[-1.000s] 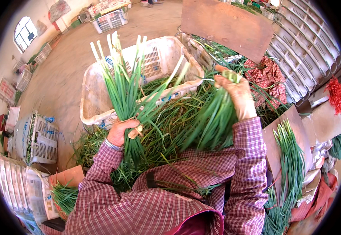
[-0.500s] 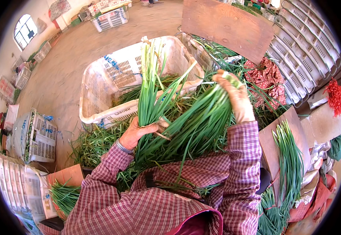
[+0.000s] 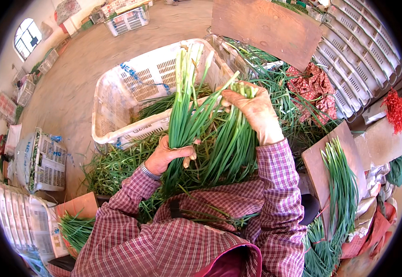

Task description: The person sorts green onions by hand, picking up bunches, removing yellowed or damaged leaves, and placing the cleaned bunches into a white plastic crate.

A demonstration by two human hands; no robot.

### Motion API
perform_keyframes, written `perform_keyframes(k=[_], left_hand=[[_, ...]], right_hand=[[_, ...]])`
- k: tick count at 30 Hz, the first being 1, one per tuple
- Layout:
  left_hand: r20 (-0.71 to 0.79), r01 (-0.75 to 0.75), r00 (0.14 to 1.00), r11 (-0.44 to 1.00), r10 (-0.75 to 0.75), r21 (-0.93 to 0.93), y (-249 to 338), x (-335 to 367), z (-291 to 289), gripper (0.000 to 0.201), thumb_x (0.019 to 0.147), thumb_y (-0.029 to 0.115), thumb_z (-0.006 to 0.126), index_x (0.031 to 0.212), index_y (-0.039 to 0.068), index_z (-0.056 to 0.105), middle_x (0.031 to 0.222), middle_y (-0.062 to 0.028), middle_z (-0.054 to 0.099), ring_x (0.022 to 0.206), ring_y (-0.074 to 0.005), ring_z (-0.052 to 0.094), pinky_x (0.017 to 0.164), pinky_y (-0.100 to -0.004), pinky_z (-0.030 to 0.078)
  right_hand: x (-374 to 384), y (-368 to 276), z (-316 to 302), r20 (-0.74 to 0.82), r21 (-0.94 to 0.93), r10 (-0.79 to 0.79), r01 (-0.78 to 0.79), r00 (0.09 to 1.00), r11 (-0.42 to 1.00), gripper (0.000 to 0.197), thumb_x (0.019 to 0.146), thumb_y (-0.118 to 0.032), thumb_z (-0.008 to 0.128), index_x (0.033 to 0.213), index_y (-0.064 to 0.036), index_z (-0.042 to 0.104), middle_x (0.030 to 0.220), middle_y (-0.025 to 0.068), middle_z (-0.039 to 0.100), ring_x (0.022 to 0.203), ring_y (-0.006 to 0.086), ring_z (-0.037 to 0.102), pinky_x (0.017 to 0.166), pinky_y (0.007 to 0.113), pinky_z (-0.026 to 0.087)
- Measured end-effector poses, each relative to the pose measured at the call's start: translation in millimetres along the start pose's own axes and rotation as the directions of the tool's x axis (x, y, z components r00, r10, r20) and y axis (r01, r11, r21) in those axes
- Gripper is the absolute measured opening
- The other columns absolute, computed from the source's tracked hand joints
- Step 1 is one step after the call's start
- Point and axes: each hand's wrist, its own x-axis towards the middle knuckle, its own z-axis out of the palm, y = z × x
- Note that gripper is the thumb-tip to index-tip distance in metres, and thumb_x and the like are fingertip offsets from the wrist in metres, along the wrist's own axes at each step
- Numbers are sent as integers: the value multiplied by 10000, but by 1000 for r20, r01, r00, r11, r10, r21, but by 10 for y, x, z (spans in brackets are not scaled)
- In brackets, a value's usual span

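Note:
My left hand (image 3: 163, 156) is wrapped round a bunch of garlic chives (image 3: 181, 111) held upright, pale stalk ends up and green leaves hanging below the fist. Just to its right, my right hand (image 3: 255, 110) grips a second bunch of garlic chives (image 3: 231, 145) by the pale stalk ends, its leaves drooping toward my lap. A few stalks cross between the two bunches. Loose green leaves (image 3: 111, 171) lie heaped under both hands. Behind the left bunch stands a white plastic crate (image 3: 117, 85) with more greens inside.
Right of me, a board (image 3: 309, 161) bears neatly laid garlic chives (image 3: 339, 184). A wooden board (image 3: 265, 30), a red patterned cloth (image 3: 316, 94), stacked white crates (image 3: 358, 55) and red ties (image 3: 395, 111) are beyond. More greens (image 3: 77, 231) lie at lower left.
My right hand has moved left and slightly down with its bunch, bringing the stalk ends close to the left bunch. The left bunch has shifted slightly right.

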Motion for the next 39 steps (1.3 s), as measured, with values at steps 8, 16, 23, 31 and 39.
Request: perform_keyframes(k=[8, 16, 23, 31, 39], left_hand=[[8, -35, 999, 988, 37, -154, 249, 322, 19, 484, 781, 85, 655, 1227, 3, 483, 1015, -89, 606, 872, -171, 595, 774, -289, 498], [-24, 47, 998, 967, -55, -250, 407, 449, -27, 300, 739, 14, 698, 1028, 26, 616, 901, -68, 654, 735, -145, 634, 661, -264, 541], [-122, -51, 992, 991, 35, -126, 278, 390, -123, 270, 731, 7, 711, 987, 36, 630, 950, -60, 650, 801, -143, 629, 730, -276, 525], [59, -149, 988, 971, 140, 187, 274, 404, 42, 292, 827, 121, 622, 1098, 24, 573, 1052, -96, 610, 875, -177, 613, 700, -309, 533], [232, -7, 972, 984, -35, 178, 371, 271, -124, 307, 889, 203, 568, 1097, -21, 575, 753, -78, 641, 651, -152, 619, 622, -278, 499]], right_hand=[[-50, 198, 73, 43, -263, -76, 85, 996, 961, 250, 799, -75, 675, 1002, 58, 620, 798, 62, 676, 664, 85, 604, 617, 204, 482], [-13, 183, -238, -84, -476, -241, 174, 967, 862, 261, 777, -203, 701, 961, -23, 653, 758, 75, 674, 668, 121, 642, 605, 219, 501], [-154, 52, -65, -17, 137, -61, 63, 998, 989, 244, 856, -87, 564, 1039, 74, 563, 957, 218, 605, 816, 239, 608, 678, 262, 504], [-155, 158, 70, 12, 164, -117, 113, 993, 980, 141, 812, -18, 643, 940, 26, 605, 911, 117, 667, 831, 155, 631, 745, 227, 519], [-73, -107, -153, -49, 120, -177, 181, 983, 976, 204, 815, -114, 668, 998, -38, 622, 828, 57, 655, 689, 117, 608, 616, 236, 512]])
